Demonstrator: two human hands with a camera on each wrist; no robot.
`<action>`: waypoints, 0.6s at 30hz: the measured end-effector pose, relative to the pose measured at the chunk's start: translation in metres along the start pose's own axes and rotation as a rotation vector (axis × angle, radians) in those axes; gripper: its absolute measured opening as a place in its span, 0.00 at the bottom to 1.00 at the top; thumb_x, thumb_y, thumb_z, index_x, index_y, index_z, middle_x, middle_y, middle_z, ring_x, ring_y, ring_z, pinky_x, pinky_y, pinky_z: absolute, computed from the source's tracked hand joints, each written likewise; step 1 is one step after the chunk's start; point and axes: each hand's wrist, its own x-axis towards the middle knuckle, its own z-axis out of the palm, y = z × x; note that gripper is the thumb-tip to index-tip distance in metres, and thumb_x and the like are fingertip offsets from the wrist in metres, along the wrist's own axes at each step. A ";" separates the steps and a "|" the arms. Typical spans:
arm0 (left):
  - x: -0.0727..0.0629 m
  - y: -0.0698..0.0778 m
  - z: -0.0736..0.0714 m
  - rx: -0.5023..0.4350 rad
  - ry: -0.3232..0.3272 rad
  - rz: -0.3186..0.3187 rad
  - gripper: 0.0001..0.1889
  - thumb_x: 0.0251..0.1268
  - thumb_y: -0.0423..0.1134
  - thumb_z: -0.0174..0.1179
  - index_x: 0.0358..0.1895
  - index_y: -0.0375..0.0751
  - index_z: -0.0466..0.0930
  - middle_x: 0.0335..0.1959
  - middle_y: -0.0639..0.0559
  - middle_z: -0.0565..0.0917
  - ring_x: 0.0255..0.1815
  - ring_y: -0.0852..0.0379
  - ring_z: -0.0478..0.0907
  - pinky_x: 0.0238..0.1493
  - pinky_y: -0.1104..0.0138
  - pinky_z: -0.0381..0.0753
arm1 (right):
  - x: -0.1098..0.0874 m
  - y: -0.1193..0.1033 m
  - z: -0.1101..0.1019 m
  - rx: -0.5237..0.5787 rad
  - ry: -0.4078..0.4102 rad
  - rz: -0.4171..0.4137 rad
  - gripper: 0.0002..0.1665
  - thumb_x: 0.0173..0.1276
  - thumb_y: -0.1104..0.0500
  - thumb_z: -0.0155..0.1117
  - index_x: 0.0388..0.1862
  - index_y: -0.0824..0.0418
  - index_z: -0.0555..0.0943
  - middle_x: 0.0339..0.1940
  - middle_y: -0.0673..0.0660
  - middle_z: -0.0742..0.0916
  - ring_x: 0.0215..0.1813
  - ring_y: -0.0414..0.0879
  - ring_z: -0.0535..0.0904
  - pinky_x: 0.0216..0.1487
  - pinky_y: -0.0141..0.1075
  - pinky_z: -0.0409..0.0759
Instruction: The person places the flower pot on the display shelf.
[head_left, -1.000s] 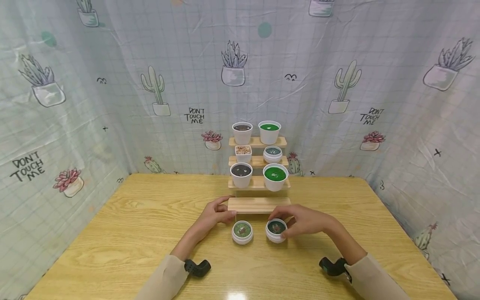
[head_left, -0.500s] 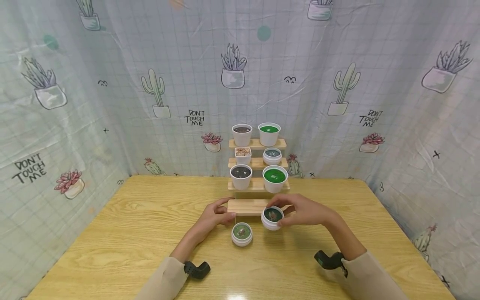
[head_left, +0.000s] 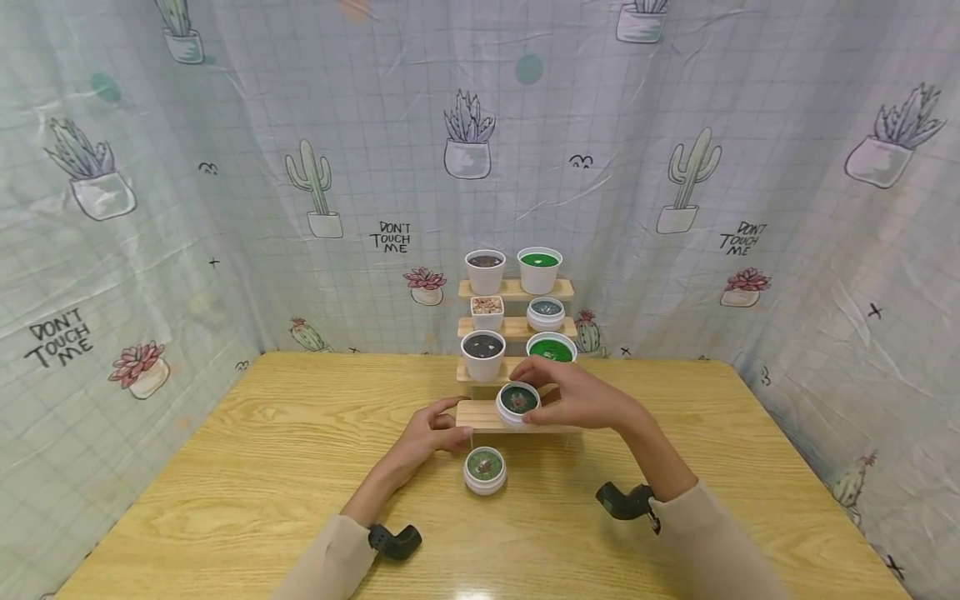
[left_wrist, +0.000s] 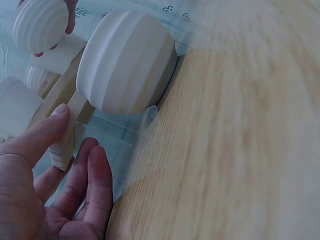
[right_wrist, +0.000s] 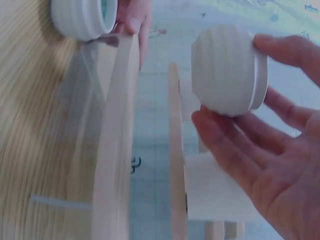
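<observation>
My right hand (head_left: pixel 581 400) pinches a small round white pot (head_left: pixel 504 414) with a dark green, brown-centred top between thumb and fingers. In the right wrist view this pot (right_wrist: pixel 222 70) is raised off the lowest board (right_wrist: pixel 116 140), its ribbed side showing. My left hand (head_left: pixel 422 435) grips the left end of the lowest wooden board (head_left: pixel 474 412) of a tiered stand, thumb on top and fingers beneath. A matching white pot (head_left: pixel 485 471) with a lighter green top stands on the table before that board; it looms close in the left wrist view (left_wrist: pixel 130 65).
Higher tiers carry several white pots: a dark-filled one (head_left: pixel 483 360), a bright green one (head_left: pixel 552 347) partly behind the right hand, a square one with pebbles (head_left: pixel 487 315), and others. A cactus-print curtain (head_left: pixel 375 167) encloses the wooden table (head_left: pixel 300 467).
My right hand has lifted the dark green pot from the table and carried it up and leftward over the lowest board. The left hand keeps its hold on the board's end.
</observation>
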 end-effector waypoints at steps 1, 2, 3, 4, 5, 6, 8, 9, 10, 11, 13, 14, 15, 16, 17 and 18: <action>0.000 0.000 0.000 -0.003 -0.003 0.002 0.39 0.66 0.39 0.70 0.78 0.39 0.63 0.34 0.52 0.85 0.37 0.58 0.85 0.45 0.64 0.88 | 0.002 -0.001 0.001 -0.006 0.008 0.002 0.31 0.65 0.57 0.75 0.65 0.59 0.74 0.61 0.59 0.85 0.62 0.54 0.83 0.60 0.50 0.86; 0.000 0.000 0.000 -0.005 -0.005 0.004 0.39 0.66 0.39 0.70 0.78 0.38 0.63 0.34 0.52 0.85 0.38 0.58 0.85 0.45 0.64 0.88 | 0.004 -0.003 0.002 -0.006 0.016 0.009 0.31 0.65 0.57 0.75 0.65 0.59 0.75 0.61 0.59 0.85 0.62 0.55 0.83 0.60 0.51 0.86; 0.000 0.000 0.000 -0.008 -0.010 0.008 0.39 0.66 0.38 0.70 0.78 0.38 0.63 0.34 0.52 0.85 0.38 0.58 0.85 0.45 0.64 0.88 | 0.006 -0.004 0.004 -0.011 0.024 0.013 0.31 0.65 0.57 0.75 0.65 0.59 0.75 0.61 0.59 0.85 0.63 0.55 0.83 0.60 0.51 0.86; 0.000 0.000 0.000 -0.012 -0.012 0.009 0.39 0.66 0.38 0.70 0.78 0.38 0.63 0.34 0.52 0.85 0.38 0.58 0.84 0.45 0.64 0.87 | 0.008 -0.005 0.005 -0.013 0.030 0.020 0.32 0.65 0.57 0.75 0.66 0.59 0.75 0.62 0.59 0.85 0.63 0.55 0.83 0.59 0.52 0.86; 0.000 0.001 0.000 -0.013 -0.012 0.009 0.39 0.66 0.37 0.70 0.78 0.38 0.63 0.34 0.53 0.85 0.38 0.58 0.84 0.45 0.64 0.87 | 0.010 -0.006 0.006 -0.013 0.036 0.029 0.32 0.65 0.56 0.75 0.66 0.59 0.75 0.62 0.59 0.85 0.63 0.55 0.82 0.60 0.52 0.86; -0.001 0.001 0.000 -0.011 -0.012 0.009 0.39 0.66 0.37 0.70 0.78 0.39 0.63 0.34 0.53 0.86 0.38 0.58 0.84 0.45 0.64 0.86 | 0.012 -0.007 0.008 -0.018 0.039 0.037 0.33 0.65 0.56 0.75 0.67 0.59 0.75 0.62 0.59 0.85 0.63 0.56 0.82 0.60 0.52 0.86; -0.002 0.001 -0.001 -0.010 -0.015 0.011 0.39 0.65 0.37 0.70 0.78 0.40 0.64 0.34 0.53 0.86 0.38 0.59 0.83 0.46 0.65 0.85 | 0.016 -0.009 0.011 -0.030 0.045 0.051 0.34 0.65 0.56 0.75 0.68 0.60 0.75 0.63 0.59 0.84 0.63 0.55 0.82 0.60 0.50 0.86; -0.002 0.001 -0.001 -0.010 -0.015 0.012 0.39 0.65 0.37 0.71 0.78 0.40 0.64 0.34 0.53 0.86 0.38 0.59 0.83 0.46 0.65 0.84 | 0.018 -0.009 0.013 -0.040 0.048 0.055 0.34 0.64 0.56 0.75 0.68 0.60 0.75 0.63 0.59 0.84 0.63 0.55 0.82 0.59 0.48 0.87; -0.002 0.001 -0.001 -0.011 -0.013 0.010 0.39 0.65 0.36 0.71 0.78 0.41 0.64 0.34 0.53 0.86 0.38 0.59 0.83 0.46 0.65 0.84 | 0.020 -0.010 0.015 -0.051 0.050 0.058 0.34 0.64 0.56 0.75 0.68 0.60 0.75 0.63 0.59 0.84 0.63 0.54 0.82 0.58 0.46 0.87; -0.002 0.001 -0.002 -0.010 -0.012 0.011 0.39 0.65 0.36 0.71 0.78 0.41 0.65 0.34 0.53 0.87 0.38 0.59 0.83 0.46 0.65 0.84 | 0.021 -0.011 0.017 -0.057 0.052 0.061 0.34 0.64 0.56 0.75 0.68 0.60 0.75 0.63 0.59 0.84 0.63 0.54 0.82 0.58 0.45 0.87; -0.002 0.000 -0.002 -0.010 -0.010 0.014 0.38 0.65 0.36 0.71 0.77 0.41 0.65 0.34 0.54 0.86 0.37 0.59 0.83 0.45 0.65 0.84 | 0.024 -0.011 0.021 -0.072 0.057 0.063 0.34 0.64 0.55 0.75 0.68 0.60 0.76 0.63 0.58 0.85 0.62 0.53 0.82 0.57 0.42 0.87; -0.001 -0.001 -0.002 -0.010 -0.008 0.013 0.38 0.65 0.36 0.70 0.77 0.41 0.65 0.33 0.54 0.86 0.37 0.59 0.83 0.45 0.66 0.84 | 0.025 -0.011 0.023 -0.077 0.061 0.062 0.34 0.64 0.55 0.75 0.67 0.60 0.77 0.62 0.58 0.85 0.62 0.52 0.83 0.57 0.42 0.87; -0.001 -0.001 -0.002 -0.010 -0.005 0.013 0.38 0.65 0.36 0.70 0.77 0.41 0.66 0.33 0.54 0.86 0.37 0.60 0.83 0.45 0.66 0.84 | 0.026 -0.011 0.025 -0.077 0.065 0.059 0.33 0.64 0.55 0.76 0.67 0.59 0.77 0.62 0.57 0.85 0.62 0.52 0.83 0.57 0.41 0.87; -0.001 -0.001 -0.001 -0.009 -0.003 0.014 0.37 0.65 0.36 0.70 0.77 0.41 0.66 0.32 0.54 0.86 0.36 0.60 0.83 0.44 0.66 0.84 | 0.027 -0.010 0.026 -0.075 0.070 0.059 0.33 0.64 0.55 0.76 0.66 0.59 0.78 0.61 0.57 0.85 0.61 0.51 0.83 0.57 0.41 0.87; -0.001 -0.001 -0.001 -0.008 -0.004 0.016 0.38 0.65 0.36 0.70 0.77 0.41 0.66 0.32 0.54 0.85 0.36 0.60 0.83 0.44 0.66 0.84 | 0.028 -0.009 0.028 -0.071 0.075 0.060 0.33 0.64 0.55 0.76 0.66 0.60 0.78 0.61 0.57 0.86 0.61 0.51 0.83 0.57 0.41 0.87; -0.001 -0.001 -0.001 -0.006 -0.003 0.017 0.38 0.65 0.36 0.70 0.77 0.41 0.66 0.32 0.55 0.85 0.36 0.60 0.82 0.44 0.66 0.85 | 0.029 -0.008 0.030 -0.067 0.080 0.062 0.32 0.64 0.55 0.76 0.66 0.60 0.78 0.60 0.57 0.86 0.60 0.51 0.83 0.57 0.41 0.87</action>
